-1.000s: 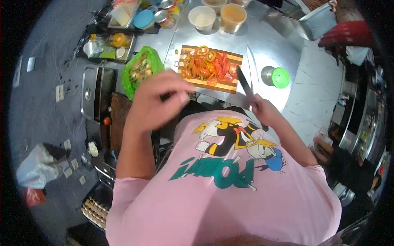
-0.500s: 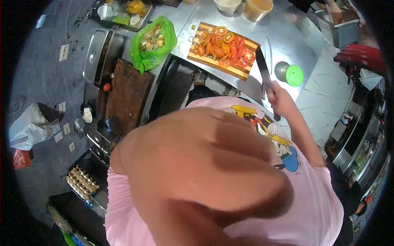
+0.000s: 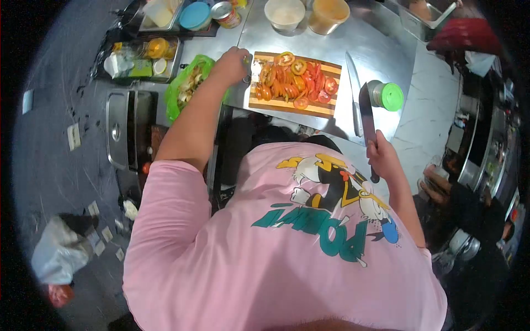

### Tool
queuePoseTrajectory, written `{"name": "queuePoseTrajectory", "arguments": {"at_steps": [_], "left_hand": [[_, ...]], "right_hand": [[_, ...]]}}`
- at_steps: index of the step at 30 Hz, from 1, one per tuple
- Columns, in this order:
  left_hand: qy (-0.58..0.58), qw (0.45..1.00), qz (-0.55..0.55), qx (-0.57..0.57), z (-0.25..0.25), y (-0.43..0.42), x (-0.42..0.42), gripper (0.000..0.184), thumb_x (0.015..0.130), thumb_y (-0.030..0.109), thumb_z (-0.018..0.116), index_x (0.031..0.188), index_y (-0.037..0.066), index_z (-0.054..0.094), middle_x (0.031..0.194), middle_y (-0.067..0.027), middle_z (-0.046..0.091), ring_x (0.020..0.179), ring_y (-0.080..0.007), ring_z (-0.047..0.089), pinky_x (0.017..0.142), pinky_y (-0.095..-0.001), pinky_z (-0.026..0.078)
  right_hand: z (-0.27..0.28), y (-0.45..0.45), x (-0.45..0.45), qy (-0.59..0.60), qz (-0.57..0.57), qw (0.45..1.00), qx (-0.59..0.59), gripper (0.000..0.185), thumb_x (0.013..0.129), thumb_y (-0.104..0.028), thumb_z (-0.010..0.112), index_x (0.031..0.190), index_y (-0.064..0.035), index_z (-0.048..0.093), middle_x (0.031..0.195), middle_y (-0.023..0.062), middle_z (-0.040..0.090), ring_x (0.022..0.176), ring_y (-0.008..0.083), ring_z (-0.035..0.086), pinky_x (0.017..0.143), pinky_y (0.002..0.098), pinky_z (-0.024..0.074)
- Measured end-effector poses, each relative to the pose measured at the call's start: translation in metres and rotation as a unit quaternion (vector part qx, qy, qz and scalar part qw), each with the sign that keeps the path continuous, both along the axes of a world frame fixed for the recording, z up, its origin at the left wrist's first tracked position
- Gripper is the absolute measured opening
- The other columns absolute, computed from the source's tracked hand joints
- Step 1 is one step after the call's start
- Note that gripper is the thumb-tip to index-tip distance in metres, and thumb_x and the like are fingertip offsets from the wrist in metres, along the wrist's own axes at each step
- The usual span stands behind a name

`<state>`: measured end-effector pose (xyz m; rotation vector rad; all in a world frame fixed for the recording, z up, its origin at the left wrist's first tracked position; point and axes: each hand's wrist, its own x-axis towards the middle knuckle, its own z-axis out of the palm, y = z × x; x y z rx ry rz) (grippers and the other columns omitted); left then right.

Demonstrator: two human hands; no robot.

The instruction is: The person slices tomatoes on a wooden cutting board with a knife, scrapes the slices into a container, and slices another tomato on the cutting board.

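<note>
My right hand (image 3: 383, 156) is closed around the handle of a kitchen knife (image 3: 366, 113), its dark blade pointing away from me beside the green-lidded jar (image 3: 391, 96). My left hand (image 3: 232, 66) reaches to the left edge of a striped wooden cutting board (image 3: 298, 111), fingers curled together. What they pinch, if anything, is too small to make out. Sliced tomatoes (image 3: 292, 77), red and orange, cover the board. A second knife (image 3: 354, 91) lies on the steel table between board and jar. Under my left forearm sits a green plastic bag (image 3: 174, 99) of pale food pieces, partly hidden.
A white bowl (image 3: 285, 15) and a tub of orange contents (image 3: 328, 16) stand at the back of the table (image 3: 381, 38). Trays of containers (image 3: 141, 60) are on the left, near a can (image 3: 226, 15). Another person's hands (image 3: 436, 185) show at right.
My left arm has swung from close before the camera out to the board's left side. My right hand, still holding the knife, has come slightly nearer to me. The view has shifted.
</note>
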<state>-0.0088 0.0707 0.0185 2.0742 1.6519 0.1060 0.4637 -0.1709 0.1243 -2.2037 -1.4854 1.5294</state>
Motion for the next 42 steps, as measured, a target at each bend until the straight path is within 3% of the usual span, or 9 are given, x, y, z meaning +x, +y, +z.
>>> {"name": "queuePoseTrajectory", "arguments": {"at_steps": [12, 26, 30, 32, 34, 36, 39, 41, 42], "left_hand": [[0.061, 0.987, -0.147, -0.038, -0.020, 0.027, -0.006, 0.035, 0.092, 0.016, 0.070, 0.127, 0.010, 0.075, 0.130, -0.0133, 0.068, 0.127, -0.0336, 0.067, 0.109, -0.0458, 0.056], [0.103, 0.980, -0.169, -0.009, -0.030, 0.034, -0.006, 0.028, 0.091, 0.017, 0.067, 0.115, 0.007, 0.079, 0.116, -0.0171, 0.075, 0.113, -0.0346, 0.073, 0.100, -0.0456, 0.060], [-0.206, 0.953, 0.098, -0.197, -0.040, 0.040, -0.038, 0.028, 0.087, 0.009, 0.074, 0.114, 0.000, 0.075, 0.099, -0.0133, 0.078, 0.085, -0.0236, 0.076, 0.082, -0.0398, 0.062], [-0.547, 0.762, 0.220, -0.266, -0.066, 0.038, -0.053, 0.018, 0.093, 0.010, 0.077, 0.111, 0.005, 0.077, 0.099, -0.0049, 0.076, 0.084, -0.0156, 0.071, 0.078, -0.0293, 0.059], [-0.512, 0.778, 0.275, -0.238, -0.060, 0.034, -0.055, 0.019, 0.093, 0.005, 0.075, 0.112, 0.003, 0.076, 0.099, -0.0058, 0.075, 0.085, -0.0176, 0.071, 0.077, -0.0294, 0.058], [-0.367, 0.875, 0.246, -0.196, -0.054, 0.031, -0.060, 0.023, 0.091, 0.009, 0.079, 0.113, 0.003, 0.076, 0.104, -0.0068, 0.074, 0.090, -0.0154, 0.071, 0.081, -0.0309, 0.059], [-0.216, 0.958, 0.151, -0.113, -0.053, 0.016, -0.054, 0.032, 0.087, 0.017, 0.082, 0.116, 0.004, 0.076, 0.107, -0.0085, 0.074, 0.092, -0.0180, 0.072, 0.085, -0.0347, 0.060], [-0.174, 0.975, 0.127, -0.052, -0.050, 0.005, -0.042, 0.036, 0.086, 0.021, 0.083, 0.117, 0.005, 0.076, 0.107, -0.0092, 0.074, 0.094, -0.0208, 0.072, 0.086, -0.0368, 0.060], [-0.127, 0.987, 0.095, 0.006, -0.049, 0.000, -0.037, 0.041, 0.084, 0.026, 0.084, 0.118, 0.006, 0.076, 0.107, -0.0100, 0.074, 0.096, -0.0235, 0.073, 0.088, -0.0388, 0.060]], "right_hand": [[0.010, -0.038, -0.090, 0.051, -0.148, 0.988, -0.006, 0.013, 0.112, -0.016, 0.053, 0.108, -0.0042, 0.050, 0.077, 0.0061, 0.060, 0.061, 0.0158, 0.060, 0.057, 0.0351, 0.0534], [0.028, -0.024, -0.108, -0.033, -0.110, 0.993, 0.022, 0.018, 0.109, -0.021, 0.056, 0.107, -0.0038, 0.048, 0.071, 0.0110, 0.062, 0.056, 0.0235, 0.060, 0.053, 0.0407, 0.0492], [0.025, -0.026, -0.095, -0.037, -0.104, 0.994, 0.024, 0.019, 0.109, -0.022, 0.056, 0.109, -0.0036, 0.049, 0.072, 0.0104, 0.062, 0.055, 0.0225, 0.061, 0.054, 0.0402, 0.0499], [0.030, -0.024, -0.092, -0.020, -0.121, 0.992, 0.012, 0.019, 0.109, -0.022, 0.056, 0.110, -0.0033, 0.050, 0.073, 0.0101, 0.064, 0.055, 0.0215, 0.061, 0.053, 0.0405, 0.0503], [0.030, -0.021, -0.086, -0.021, -0.114, 0.993, 0.006, 0.018, 0.110, -0.021, 0.055, 0.109, -0.0032, 0.051, 0.074, 0.0093, 0.065, 0.057, 0.0198, 0.062, 0.055, 0.0397, 0.0513], [0.031, -0.012, -0.083, -0.022, -0.101, 0.995, -0.002, 0.018, 0.110, -0.021, 0.055, 0.109, -0.0030, 0.052, 0.076, 0.0085, 0.066, 0.059, 0.0182, 0.063, 0.057, 0.0388, 0.0522], [0.033, 0.027, -0.079, 0.013, -0.037, 0.999, 0.032, 0.020, 0.112, -0.022, 0.056, 0.110, -0.0026, 0.056, 0.082, 0.0150, 0.069, 0.070, 0.0279, 0.069, 0.066, 0.0431, 0.0545], [0.032, 0.076, -0.079, -0.063, 0.124, 0.988, 0.063, 0.025, 0.113, -0.027, 0.055, 0.113, -0.0027, 0.059, 0.091, 0.0224, 0.071, 0.086, 0.0410, 0.070, 0.077, 0.0486, 0.0542], [0.035, 0.102, -0.086, -0.084, 0.169, 0.979, 0.079, 0.025, 0.114, -0.029, 0.054, 0.112, -0.0042, 0.059, 0.091, 0.0187, 0.067, 0.087, 0.0340, 0.068, 0.081, 0.0457, 0.0524]]}}
